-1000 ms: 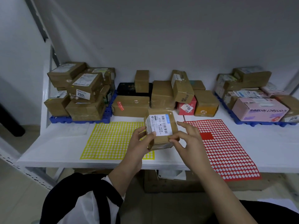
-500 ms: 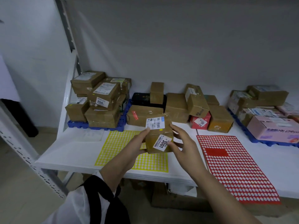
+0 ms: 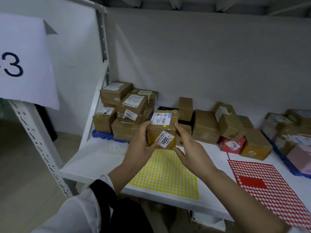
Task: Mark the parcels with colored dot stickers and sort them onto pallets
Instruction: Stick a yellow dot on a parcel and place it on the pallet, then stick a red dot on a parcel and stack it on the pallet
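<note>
A small brown cardboard parcel (image 3: 164,130) is held above the white shelf between both hands. It has a shipping label on top, a white tag reading 3001 on the near face, and a yellow dot sticker near its top edge. My left hand (image 3: 140,145) grips its left side and my right hand (image 3: 186,147) presses its right side. The yellow sticker sheet (image 3: 166,177) lies just below, and the red sticker sheet (image 3: 269,187) lies to the right. The left blue pallet (image 3: 102,134), stacked with brown parcels (image 3: 131,106), is just behind the held parcel.
Unsorted brown boxes (image 3: 206,126) and a red box (image 3: 233,145) sit along the back wall. A second blue pallet (image 3: 284,160) with parcels stands at the right edge. A white metal rack post (image 3: 36,137) and a paper sign with a 3 (image 3: 25,59) are at left.
The parcel has been tilted so the 3001 tag faces me and carried left toward the left pallet. A yellow dot now shows on it. My view swung left and up.
</note>
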